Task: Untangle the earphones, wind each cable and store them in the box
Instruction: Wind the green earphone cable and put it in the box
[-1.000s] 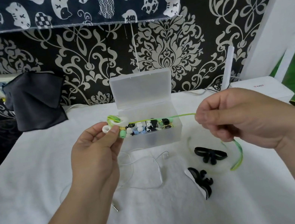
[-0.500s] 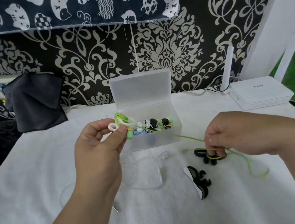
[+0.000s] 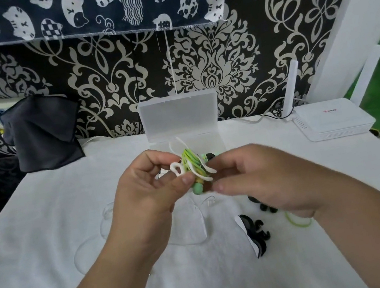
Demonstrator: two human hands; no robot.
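View from a head camera, looking down at a table point(image 3: 47, 232) covered in white cloth.

The task is partway through. The left hand point(image 3: 147, 197) pinches a white winder point(image 3: 178, 170) between thumb and fingertips. It is a soft, rubbery piece with curled arms. Most of the green earphones point(image 3: 191, 162) are wound on it in a tight bundle of thin, glossy yellow-green cable, with a mint-coloured earbud showing at the bottom. The right hand point(image 3: 261, 182) meets the bundle from the right, its fingers curled close together. It seems to pinch the cable beside the bundle, though the exact contact is hidden. A short loose tail of green cable point(image 3: 299, 222) lies on the cloth under the right wrist, so this winding is not quite finished.

The box point(image 3: 179, 117) stands just beyond the hands, at the far middle of the table. It is frosted, translucent plastic, rectangular, with its hinged lid upright. A few dark and mint pieces show at its front edge, apparently already stored.

Left to do: a thin white earphone cable point(image 3: 200, 237) sprawls unwound in loose loops on the cloth beneath the hands. Two black winders point(image 3: 256, 233) with curled arms lie near right.

A dark cloth point(image 3: 42, 134) hangs at far left, and a white router point(image 3: 332, 121) sits at far right.
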